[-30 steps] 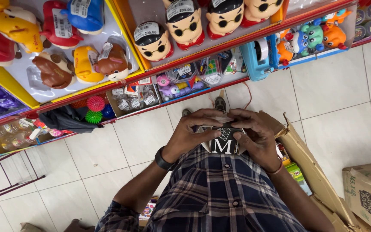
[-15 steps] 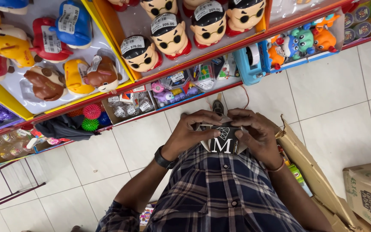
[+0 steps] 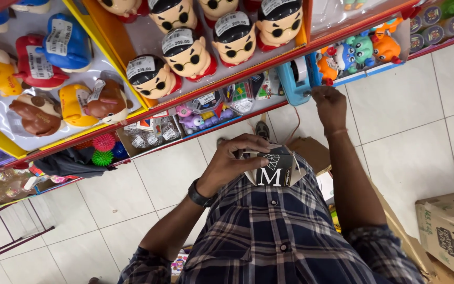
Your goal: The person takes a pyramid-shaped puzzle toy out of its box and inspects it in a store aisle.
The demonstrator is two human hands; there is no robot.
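My left hand point(image 3: 235, 158), with a dark watch on its wrist, is shut on a small black box with white markings point(image 3: 273, 167) and holds it against my checked shirt. My right hand point(image 3: 329, 105) is stretched out to the red shelf edge point(image 3: 248, 113). Its fingertips rest beside a blue plastic toy point(image 3: 294, 80) and a pack of small coloured figures point(image 3: 361, 50). Whether those fingers grip anything is hidden from me.
Round-headed dolls with sunglasses point(image 3: 185, 52) and other plastic figures point(image 3: 88, 102) fill the upper shelves, and small packets point(image 3: 206, 108) the lower one. Spiky balls point(image 3: 102, 150) lie under the shelf. A cardboard box point(image 3: 450, 231) stands on the tiled floor at right, an open carton point(image 3: 311, 150) by my feet.
My right hand has let go of the black box and reached up to the shelf by the blue toy. My left hand now holds the box alone.
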